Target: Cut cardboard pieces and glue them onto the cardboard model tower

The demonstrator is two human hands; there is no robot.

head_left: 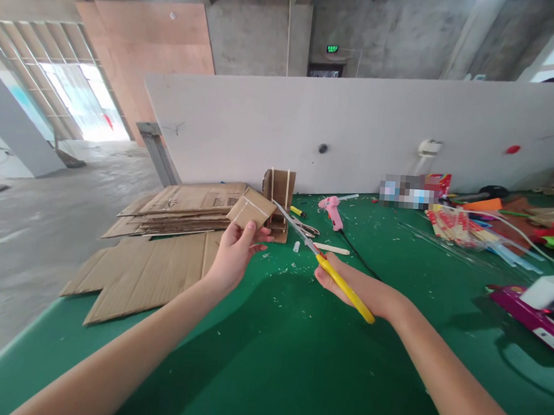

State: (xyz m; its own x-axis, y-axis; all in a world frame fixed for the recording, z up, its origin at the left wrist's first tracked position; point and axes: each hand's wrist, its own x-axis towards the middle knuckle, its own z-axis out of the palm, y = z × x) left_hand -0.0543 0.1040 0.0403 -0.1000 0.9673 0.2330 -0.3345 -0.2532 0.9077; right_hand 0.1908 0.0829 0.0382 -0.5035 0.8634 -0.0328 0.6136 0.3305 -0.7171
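Observation:
My left hand (239, 250) pinches a small piece of cardboard (252, 208) between thumb and fingers, with a pale line running across its face. In my right hand (333, 276) is a pair of scissors (342, 285) with yellow handles; the blades point up and left, their tips by the right edge of the piece. Whether the tips touch it I cannot tell. Behind the piece stands a small cardboard structure (282, 198) with thin sticks on it, partly hidden by the piece and the blades.
Flat cardboard sheets (159, 262) lie at left, near a stack (196, 202). A pink glue gun (334, 213) with a black cord rests beyond my right hand. Craft materials (484, 228) and a purple power strip (535, 314) occupy the right. A white partition (254, 124) bounds the green table (266, 358).

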